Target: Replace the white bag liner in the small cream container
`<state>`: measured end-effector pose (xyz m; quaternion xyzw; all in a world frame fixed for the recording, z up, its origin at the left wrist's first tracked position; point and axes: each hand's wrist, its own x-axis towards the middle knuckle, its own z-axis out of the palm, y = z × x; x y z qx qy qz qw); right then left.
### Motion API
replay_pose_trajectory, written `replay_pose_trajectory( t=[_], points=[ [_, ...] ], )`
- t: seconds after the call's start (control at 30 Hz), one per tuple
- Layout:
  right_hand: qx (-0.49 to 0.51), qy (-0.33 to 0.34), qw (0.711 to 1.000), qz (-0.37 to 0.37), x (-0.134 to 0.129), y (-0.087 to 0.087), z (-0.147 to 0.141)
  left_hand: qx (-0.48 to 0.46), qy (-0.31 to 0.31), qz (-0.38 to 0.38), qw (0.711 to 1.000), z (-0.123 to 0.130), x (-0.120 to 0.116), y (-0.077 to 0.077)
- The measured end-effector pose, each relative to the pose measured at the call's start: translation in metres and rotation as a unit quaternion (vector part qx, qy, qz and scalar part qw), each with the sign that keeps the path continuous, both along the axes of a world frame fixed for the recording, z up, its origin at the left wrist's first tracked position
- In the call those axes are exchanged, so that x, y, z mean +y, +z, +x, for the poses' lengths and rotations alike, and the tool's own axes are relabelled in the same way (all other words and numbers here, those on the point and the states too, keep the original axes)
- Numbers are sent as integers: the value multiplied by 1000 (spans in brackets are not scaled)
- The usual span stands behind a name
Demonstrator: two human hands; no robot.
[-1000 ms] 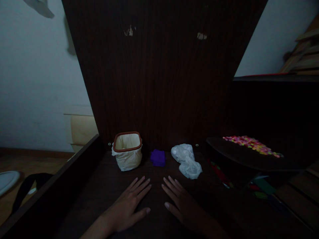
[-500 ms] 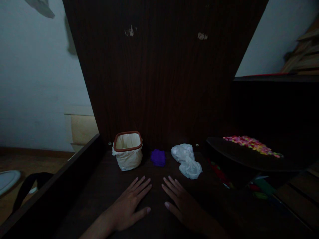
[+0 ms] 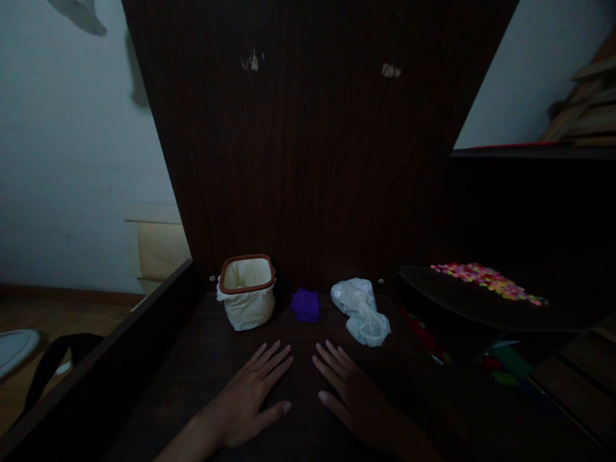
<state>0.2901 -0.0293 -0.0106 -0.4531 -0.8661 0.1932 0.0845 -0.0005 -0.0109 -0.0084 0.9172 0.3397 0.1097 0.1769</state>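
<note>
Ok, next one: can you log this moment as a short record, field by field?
Left hand: palm down, fingers spread, holding nothing
Right hand: palm down, fingers spread, holding nothing
Under hands: dark table
Beyond left hand: bin with brown rim and white liner
Beyond right hand: white bag, crumpled
Between bin and bag: purple bundle
Far right: shelf bearing a strip of small colourful pieces, too small to identify
Lighting: dim

A dark wooden surface (image 3: 302,373) bears a bin (image 3: 246,289) (lined), purple cloth (image 3: 305,305) and white bag (image 3: 362,308).
</note>
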Motion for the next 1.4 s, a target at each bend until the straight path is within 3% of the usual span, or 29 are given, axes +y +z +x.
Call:
replay_pose_trajectory(
  t=[0.33, 1.2, 1.4],
  points=[
    [-2, -5, 1000, -5, 0, 4, -3, 12, 10, -20, 1000, 1, 1, 3],
    [22, 2, 999, 25, 1, -7, 2, -3, 3, -9, 1000, -1, 1, -1],
    [7, -2, 1000, 4, 1, 0, -1, 9, 6, -20, 1000, 1, 1, 1]
  ],
)
